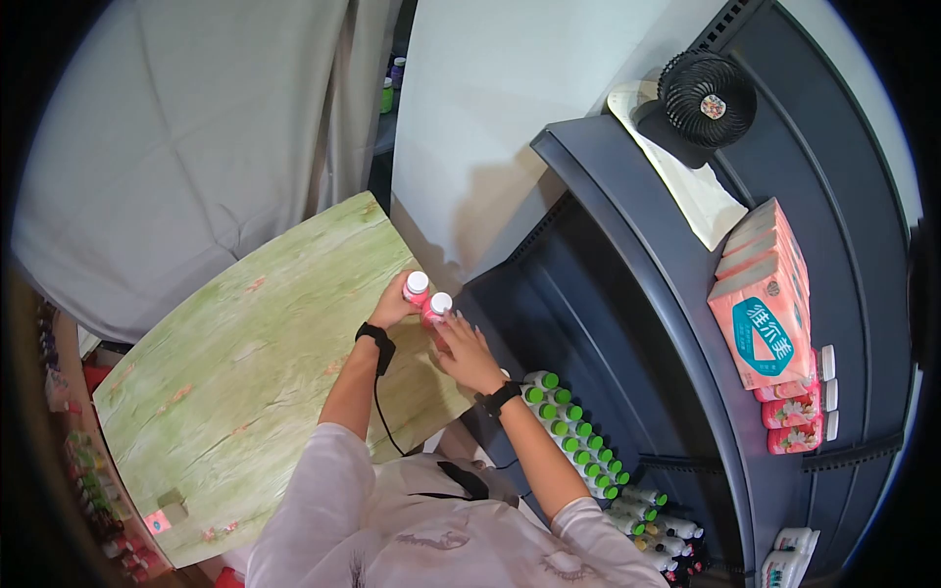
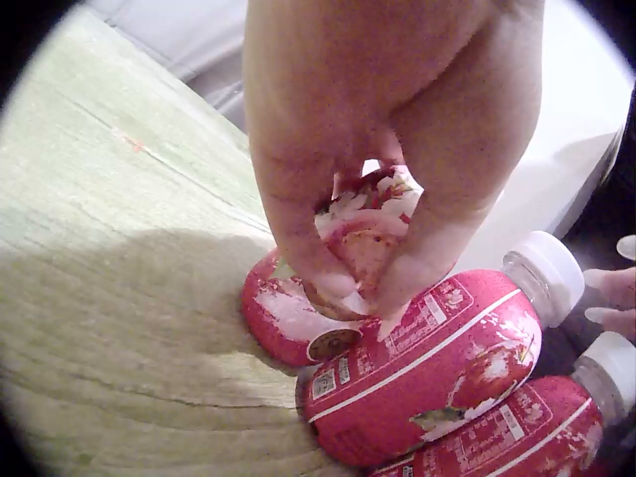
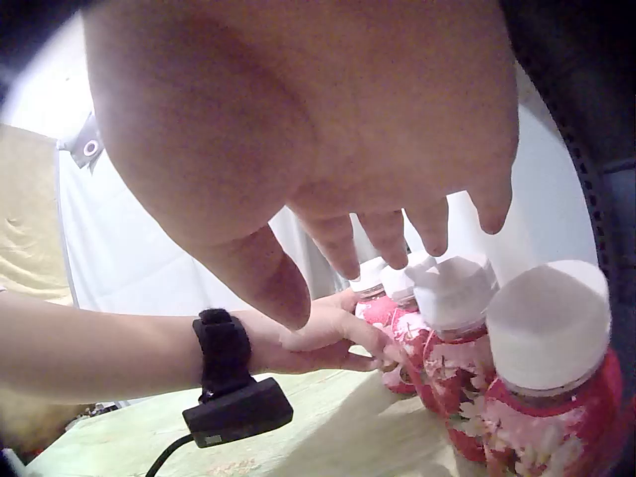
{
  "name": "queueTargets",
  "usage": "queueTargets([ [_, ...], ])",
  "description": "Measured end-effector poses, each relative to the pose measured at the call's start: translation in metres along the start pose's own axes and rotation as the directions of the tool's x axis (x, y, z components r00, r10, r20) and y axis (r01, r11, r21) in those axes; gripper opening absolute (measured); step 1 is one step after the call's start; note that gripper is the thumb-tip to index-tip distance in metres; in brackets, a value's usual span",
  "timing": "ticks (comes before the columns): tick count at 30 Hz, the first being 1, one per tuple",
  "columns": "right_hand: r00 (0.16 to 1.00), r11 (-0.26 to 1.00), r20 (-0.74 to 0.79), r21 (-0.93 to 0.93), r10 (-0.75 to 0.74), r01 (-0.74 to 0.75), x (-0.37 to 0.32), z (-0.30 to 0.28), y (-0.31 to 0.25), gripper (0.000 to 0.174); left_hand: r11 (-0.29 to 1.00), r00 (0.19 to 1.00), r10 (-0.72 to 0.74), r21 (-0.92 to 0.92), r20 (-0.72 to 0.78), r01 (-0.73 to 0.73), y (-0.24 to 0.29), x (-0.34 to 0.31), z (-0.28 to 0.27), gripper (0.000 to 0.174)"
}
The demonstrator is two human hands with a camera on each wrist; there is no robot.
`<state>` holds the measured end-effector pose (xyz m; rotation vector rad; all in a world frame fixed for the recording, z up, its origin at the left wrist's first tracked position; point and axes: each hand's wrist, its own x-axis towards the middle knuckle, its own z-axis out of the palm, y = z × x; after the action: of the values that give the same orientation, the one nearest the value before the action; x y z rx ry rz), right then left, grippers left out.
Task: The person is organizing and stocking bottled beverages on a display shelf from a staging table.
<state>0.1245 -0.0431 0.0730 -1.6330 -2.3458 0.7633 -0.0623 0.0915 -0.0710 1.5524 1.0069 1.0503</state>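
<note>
Bottles [image 2: 427, 373], pink, white-capped, contents hidden, left fingers [image 2: 293, 219] gripping one, right fingers [image 3: 383, 238] straight, empty

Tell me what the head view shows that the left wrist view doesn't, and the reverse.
Only the head view shows the black fan, the tissue packs and the green-capped bottles.
Only the left wrist view shows the white stripes along the pink bottles.
Both show pink bottles with white caps, the left grip, the table and the curtain.

All 3 views darken toward curved edges; a soft shadow crosses the green tabletop [image 2: 109, 189]
</note>
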Motion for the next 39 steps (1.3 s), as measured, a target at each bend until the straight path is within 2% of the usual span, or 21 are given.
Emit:
queueTargets([
  [9,0.995,0.994,0.019,0.027,-0.102,0.102,-0.009,0.014,-0.011,0.055,0.989,0.994,-0.080,-0.117,0.077,0.089,0.006,0.002,0.000,0.079],
  [14,0.992,0.984,0.028,0.131,-0.123,0.118,-0.025,0.010,-0.011,0.047,0.959,0.985,-0.123,-0.242,0.123,0.150,0.016,0.002,0.003,0.075],
  [20,0.990,0.967,-0.027,0.211,-0.138,0.141,-0.049,0.004,-0.015,0.045,0.959,0.979,-0.172,-0.207,0.110,0.192,0.019,0.008,0.009,0.071],
  [23,0.993,0.966,-0.024,0.231,-0.114,0.117,-0.066,0.001,-0.011,0.044,0.984,0.991,-0.120,-0.129,0.057,0.126,-0.001,0.016,0.015,0.069],
  [27,0.984,0.960,-0.102,0.223,-0.147,0.167,-0.096,0.000,0.006,0.042,0.970,0.992,-0.123,-0.207,0.022,0.125,-0.019,0.018,0.021,0.065],
  [29,0.992,0.960,-0.099,0.263,-0.075,0.099,-0.115,-0.003,0.017,0.043,0.956,0.988,-0.151,-0.254,0.011,0.149,-0.023,0.017,0.025,0.062],
  [30,0.994,0.957,-0.098,0.283,-0.037,0.064,-0.123,-0.007,0.022,0.044,0.931,0.979,-0.202,-0.306,0.029,0.201,-0.004,0.014,0.023,0.064],
  [33,0.986,0.948,-0.169,0.314,0.008,0.046,-0.148,-0.030,0.019,0.043,0.931,0.968,-0.249,-0.269,0.019,0.245,0.018,0.009,0.022,0.065],
  [34,0.982,0.954,-0.185,0.299,0.042,0.016,-0.156,-0.035,0.020,0.041,0.913,0.952,-0.305,-0.288,-0.017,0.288,0.024,0.006,0.023,0.065],
  [37,0.964,0.914,-0.238,0.405,0.119,-0.013,-0.184,-0.060,0.019,0.039,0.997,0.961,-0.054,-0.063,-0.273,0.038,0.018,-0.001,0.024,0.061],
  [39,0.958,0.898,-0.238,0.438,0.159,-0.040,-0.207,-0.077,0.016,0.037,0.998,0.906,-0.046,0.027,-0.420,0.063,0.035,-0.014,0.020,0.054],
])
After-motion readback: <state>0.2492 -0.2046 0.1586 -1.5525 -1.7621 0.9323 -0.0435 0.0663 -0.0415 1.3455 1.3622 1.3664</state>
